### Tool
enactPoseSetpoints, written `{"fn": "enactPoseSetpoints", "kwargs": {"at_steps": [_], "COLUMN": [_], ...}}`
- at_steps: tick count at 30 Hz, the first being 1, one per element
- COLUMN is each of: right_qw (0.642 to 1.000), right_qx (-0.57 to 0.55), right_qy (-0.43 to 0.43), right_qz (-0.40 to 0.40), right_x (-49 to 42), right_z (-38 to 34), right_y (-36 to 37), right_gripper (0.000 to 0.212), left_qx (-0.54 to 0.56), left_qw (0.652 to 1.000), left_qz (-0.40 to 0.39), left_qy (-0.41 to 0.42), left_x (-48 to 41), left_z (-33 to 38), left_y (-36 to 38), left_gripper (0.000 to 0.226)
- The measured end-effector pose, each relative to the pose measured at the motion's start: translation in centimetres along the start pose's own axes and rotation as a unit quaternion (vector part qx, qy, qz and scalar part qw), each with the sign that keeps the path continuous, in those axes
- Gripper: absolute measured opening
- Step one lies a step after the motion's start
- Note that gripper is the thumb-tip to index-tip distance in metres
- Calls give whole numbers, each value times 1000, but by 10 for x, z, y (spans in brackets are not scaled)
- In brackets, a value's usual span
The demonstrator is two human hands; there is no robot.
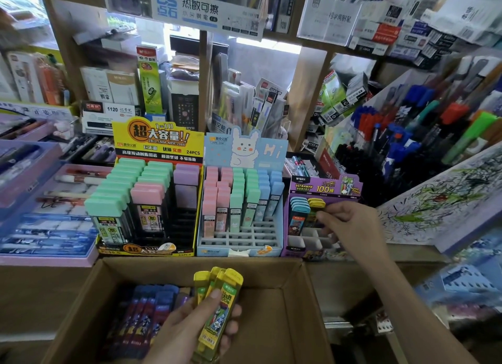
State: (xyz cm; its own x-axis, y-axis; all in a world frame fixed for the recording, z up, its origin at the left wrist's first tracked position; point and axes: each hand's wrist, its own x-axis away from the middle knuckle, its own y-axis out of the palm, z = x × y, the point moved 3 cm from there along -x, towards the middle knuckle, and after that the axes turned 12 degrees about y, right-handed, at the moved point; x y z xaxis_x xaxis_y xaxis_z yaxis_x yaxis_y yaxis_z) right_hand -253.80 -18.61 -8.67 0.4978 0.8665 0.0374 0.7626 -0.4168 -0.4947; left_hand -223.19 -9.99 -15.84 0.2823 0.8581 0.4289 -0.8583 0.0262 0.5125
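My left hand (195, 328) grips a bundle of yellow pencil-lead cases (217, 306) over an open cardboard box (304, 323). Blue cases (146, 317) lie in the box beside it. My right hand (350, 227) reaches into a purple display box (326, 185) on the shelf and pinches a yellow-capped case (316, 204) standing in its slots. Blue-capped cases (298, 214) fill the slots just left of it. Part of the pinched case is hidden behind my fingers.
A light-blue rabbit display (241, 244) with pink, green and blue cases stands left of the purple box. Further left is a yellow and black display (157, 140) of larger cases. Pens (402, 135) crowd a rack at the right. Flat boxed sets (46, 236) lie at the left.
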Motion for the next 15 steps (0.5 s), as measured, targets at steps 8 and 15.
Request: {"fn": "enactPoseSetpoints", "kwargs": {"at_steps": [8, 15], "right_qw": [1000, 997], "right_qx": [-4, -60], "right_qy": [2, -49], "right_qz": [24, 26], "right_x": [7, 44], "right_z": [8, -6], "right_y": [0, 1], "right_gripper": [9, 5], "left_qx": [-11, -28], "left_qw": [1000, 999], "left_qz": [8, 3], "left_qy": [5, 24], "left_x": [-6, -11], "left_z": [-2, -5], "left_y": [-2, -6], "left_gripper": [39, 35]}}
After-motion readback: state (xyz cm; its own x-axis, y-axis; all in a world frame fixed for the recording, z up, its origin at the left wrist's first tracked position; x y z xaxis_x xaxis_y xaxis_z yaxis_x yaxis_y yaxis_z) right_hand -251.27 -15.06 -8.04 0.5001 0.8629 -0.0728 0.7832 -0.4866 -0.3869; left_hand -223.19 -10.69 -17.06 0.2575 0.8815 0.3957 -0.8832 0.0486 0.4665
